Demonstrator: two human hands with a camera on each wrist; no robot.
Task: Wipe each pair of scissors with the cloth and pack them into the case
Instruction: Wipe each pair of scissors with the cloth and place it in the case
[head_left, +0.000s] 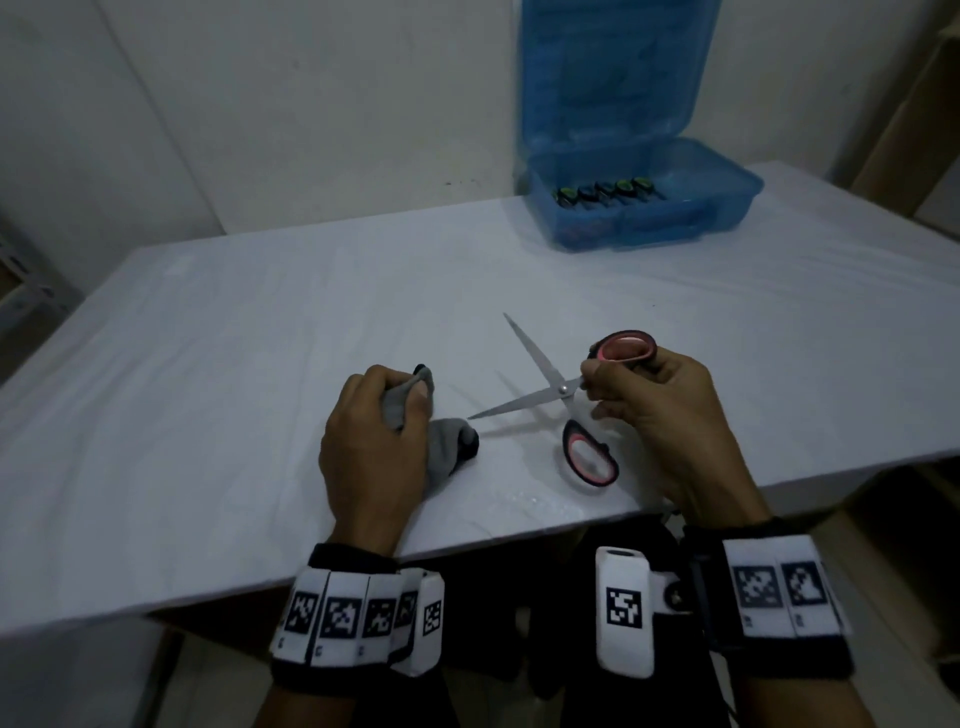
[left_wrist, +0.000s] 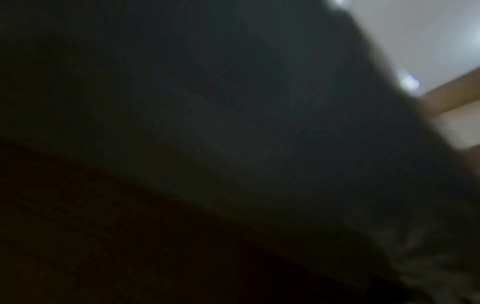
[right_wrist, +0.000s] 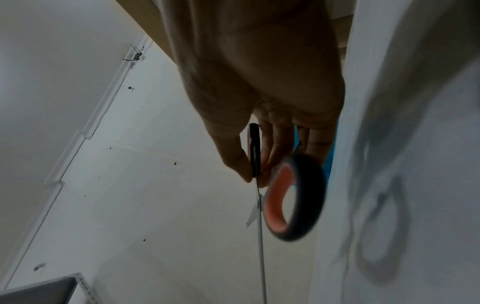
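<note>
Your right hand (head_left: 654, 415) pinches the splayed scissors (head_left: 561, 389) by the upper handle above the surface (head_left: 208, 364); blades point left toward your left hand (head_left: 374, 447), fingers bunched round the cloth (head_left: 447, 447), just beside the lower tip.

On the table (head_left: 260, 322) before us, our left hand (head_left: 374, 441) lies left with the cloth (head_left: 447, 441) in and under it. Just right of the cloth, our right hand (head_left: 654, 410) holds the spread scissors (head_left: 545, 379) above the tabletop. The open case (head_left: 639, 208) sits at the far right, more scissors (head_left: 605, 192) inside.
</note>
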